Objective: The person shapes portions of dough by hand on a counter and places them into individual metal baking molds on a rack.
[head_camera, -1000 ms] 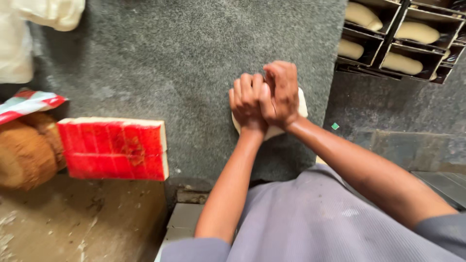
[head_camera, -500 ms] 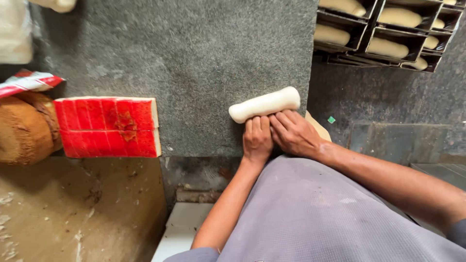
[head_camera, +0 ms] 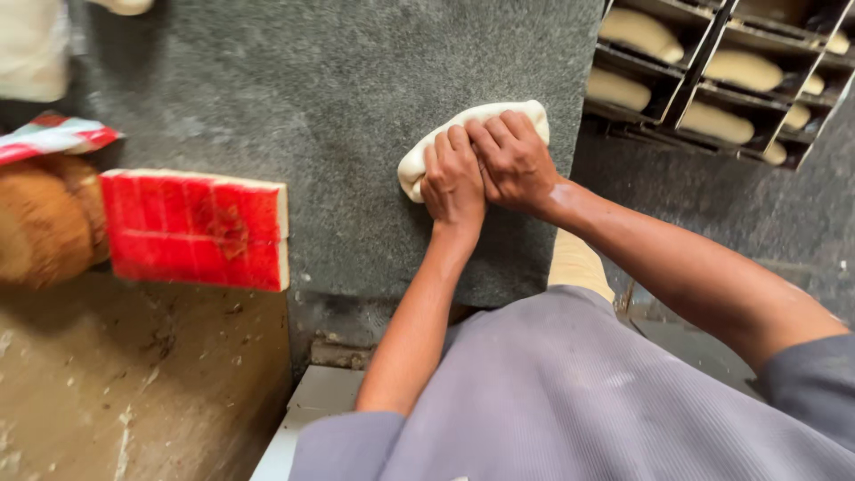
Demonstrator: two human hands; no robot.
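Both my hands pressed down on a pale log of dough [head_camera: 472,134] lying on the grey stone counter [head_camera: 338,116]. My left hand [head_camera: 454,183] and right hand [head_camera: 515,160] lay side by side, touching, fingers flat and spread over the dough rather than curled around it. A red block [head_camera: 196,230] sat well apart at nine o'clock from the dough. Metal tins [head_camera: 712,80] holding more dough stood at two o'clock.

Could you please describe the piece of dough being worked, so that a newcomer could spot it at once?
Find the grey stone slab. Near its right edge lies a pale dough roll, under the left hand and right hand. Unlike the dough loaves nearby, it sits in no tin.
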